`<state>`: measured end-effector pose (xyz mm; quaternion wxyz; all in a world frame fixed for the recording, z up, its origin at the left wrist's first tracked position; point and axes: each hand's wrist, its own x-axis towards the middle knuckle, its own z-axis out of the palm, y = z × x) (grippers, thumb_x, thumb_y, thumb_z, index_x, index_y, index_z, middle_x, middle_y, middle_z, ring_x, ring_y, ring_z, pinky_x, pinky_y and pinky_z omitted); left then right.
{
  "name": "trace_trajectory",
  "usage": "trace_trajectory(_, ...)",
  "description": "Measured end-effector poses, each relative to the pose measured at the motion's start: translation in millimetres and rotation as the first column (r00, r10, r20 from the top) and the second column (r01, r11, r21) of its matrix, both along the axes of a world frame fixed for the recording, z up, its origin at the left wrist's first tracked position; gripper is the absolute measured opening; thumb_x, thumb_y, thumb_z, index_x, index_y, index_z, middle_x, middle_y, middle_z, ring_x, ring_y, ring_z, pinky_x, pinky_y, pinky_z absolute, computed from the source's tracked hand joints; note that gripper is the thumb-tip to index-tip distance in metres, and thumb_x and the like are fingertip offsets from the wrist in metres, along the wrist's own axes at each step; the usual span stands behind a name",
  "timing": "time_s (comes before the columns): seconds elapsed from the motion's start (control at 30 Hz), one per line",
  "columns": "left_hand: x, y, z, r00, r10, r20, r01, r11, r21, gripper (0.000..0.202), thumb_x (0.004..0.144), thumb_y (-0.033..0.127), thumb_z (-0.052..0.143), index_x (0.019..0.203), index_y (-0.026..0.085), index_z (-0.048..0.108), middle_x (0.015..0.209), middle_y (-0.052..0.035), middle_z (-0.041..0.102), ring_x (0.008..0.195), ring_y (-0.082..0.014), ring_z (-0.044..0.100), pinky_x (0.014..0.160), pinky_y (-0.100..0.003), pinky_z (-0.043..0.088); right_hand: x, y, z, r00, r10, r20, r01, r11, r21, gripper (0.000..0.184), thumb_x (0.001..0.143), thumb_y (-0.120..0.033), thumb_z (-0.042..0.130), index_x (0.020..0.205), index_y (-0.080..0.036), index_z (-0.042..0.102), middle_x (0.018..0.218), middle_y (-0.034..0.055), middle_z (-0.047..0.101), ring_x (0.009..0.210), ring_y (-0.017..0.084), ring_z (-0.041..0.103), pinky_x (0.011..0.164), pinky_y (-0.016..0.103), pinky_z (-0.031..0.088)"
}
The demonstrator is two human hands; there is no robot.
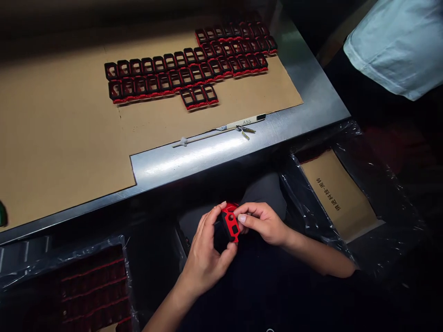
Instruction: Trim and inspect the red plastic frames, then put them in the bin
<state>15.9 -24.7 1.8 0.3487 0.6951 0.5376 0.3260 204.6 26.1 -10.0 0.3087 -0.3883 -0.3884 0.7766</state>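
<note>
Head view: L hand (206, 258) & R hand (263, 223) are together at lower centre, both clamped on a red frame (231, 216), gripping it w/ fingers & thumbs above the lap, below the counter (242, 154) edge. Its black openings show, part hidden by fingers. Risks: it's held by fingertips only, so a slip could drop it into the dark area by the lap; too hard a squeeze could bend or crack it. Rows of frames (187, 64) sit close together on a cardboard sheet (65, 138), upper middle of the counter, so a stray elbow could knock them out of line. Marker (245, 121) & small metal clip (246, 133) lie by the sheet's near edge. Containers: lower-left box liner (20, 260) holds red-&-black frames (92, 288) in rows, partly out of shot; lower-right box liner (304, 203) holds a printed card (337, 193), anything under it hidden. Pale sleeve (391, 46) of a co-worker hangs at upper right.
</note>
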Motion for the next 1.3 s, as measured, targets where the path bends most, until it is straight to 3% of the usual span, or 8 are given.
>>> trace_trajectory(0.17,1,0,-0.3,1.000,0.005,0.007,-0.005,0.999,-0.033,0.072,0.081,0.015,0.064,0.147,0.026,0.035,0.137,-0.0127,0.059,0.125,-0.0290,0.058,0.103,-0.049,0.053,-2,1,-2.8,0.999,0.013,-0.032,-0.016,0.996,-0.087,0.039,0.086,-0.052,0.071,0.092,-0.014,0.073,0.067,-0.0002,0.066,0.057,0.009,0.059,0.059,0.023,0.052)
trace_trajectory(0.43,0,0,-0.5,0.999,-0.020,0.025,0.021,0.999,-0.042,0.073,0.084,0.014,0.062,0.149,0.027,0.033,0.143,-0.0128,0.054,0.131,-0.0284,0.055,0.105,-0.047,0.052,-1,0,-5.8,0.999,0.010,-0.049,-0.014,0.995,-0.097,0.039,0.086,-0.053,0.070,0.090,-0.013,0.072,0.068,0.0003,0.066,0.057,0.009,0.060,0.058,0.023,0.052)
trace_trajectory(0.6,0,-2,-4.7,0.997,-0.071,-0.034,0.072,0.997,0.031,0.084,0.087,0.010,0.059,0.158,0.026,0.016,0.146,-0.0159,0.051,0.133,-0.0286,0.051,0.106,-0.052,0.051,-1,-2,-5.2,0.998,0.023,-0.056,-0.029,0.993,-0.117,0.039,0.076,-0.045,0.082,0.098,-0.015,0.070,0.079,0.0007,0.068,0.065,0.010,0.062,0.060,0.022,0.052)
trace_trajectory(0.73,2,0,-10.9,0.990,-0.095,-0.102,0.112,0.979,0.172,0.100,0.085,0.003,0.058,0.159,0.021,-0.007,0.142,-0.0214,0.054,0.129,-0.0304,0.052,0.099,-0.055,0.054,-2,-4,-2.1,0.998,0.023,0.061,-0.023,1.000,0.003,0.039,0.070,-0.037,0.087,0.098,-0.016,0.070,0.083,0.0003,0.068,0.071,0.011,0.063,0.064,0.023,0.053)
trace_trajectory(0.87,-1,2,-13.4,0.985,-0.109,-0.131,0.142,0.950,0.280,0.107,0.082,0.001,0.061,0.158,0.024,-0.011,0.135,-0.0200,0.060,0.124,-0.0306,0.055,0.093,-0.054,0.056,-2,-4,0.8,0.985,0.007,0.170,-0.021,0.997,0.077,0.033,0.070,-0.033,0.087,0.094,-0.017,0.071,0.081,0.0000,0.069,0.068,0.010,0.063,0.060,0.021,0.052)
trace_trajectory(0.97,-4,1,-11.6,0.992,-0.116,-0.056,0.127,0.952,0.278,0.109,0.081,0.005,0.065,0.159,0.023,-0.009,0.134,-0.0210,0.059,0.120,-0.0290,0.058,0.094,-0.053,0.055,-1,-2,0.5,0.998,0.018,0.056,-0.017,1.000,-0.023,0.034,0.072,-0.035,0.086,0.096,-0.016,0.071,0.080,-0.0002,0.070,0.067,0.009,0.065,0.062,0.021,0.054)
trace_trajectory(1.13,0,-4,-7.0,0.979,-0.040,0.202,0.027,0.997,0.066,0.107,0.082,0.023,0.072,0.159,0.025,-0.003,0.133,-0.0182,0.059,0.122,-0.0280,0.061,0.101,-0.050,0.053,1,1,-4.7,0.985,0.050,-0.168,-0.102,0.944,-0.314,0.039,0.075,-0.043,0.083,0.095,-0.014,0.068,0.075,0.0014,0.073,0.057,0.010,0.067,0.053,0.020,0.055)
trace_trajectory(1.3,2,-3,-4.9,0.958,0.002,0.287,0.002,1.000,-0.013,0.104,0.084,0.026,0.071,0.159,0.027,-0.001,0.138,-0.0161,0.059,0.125,-0.0270,0.061,0.106,-0.048,0.050,1,1,-7.3,0.963,0.049,-0.265,-0.161,0.893,-0.421,0.041,0.073,-0.040,0.085,0.099,-0.014,0.066,0.078,0.0018,0.073,0.059,0.012,0.069,0.048,0.018,0.055)
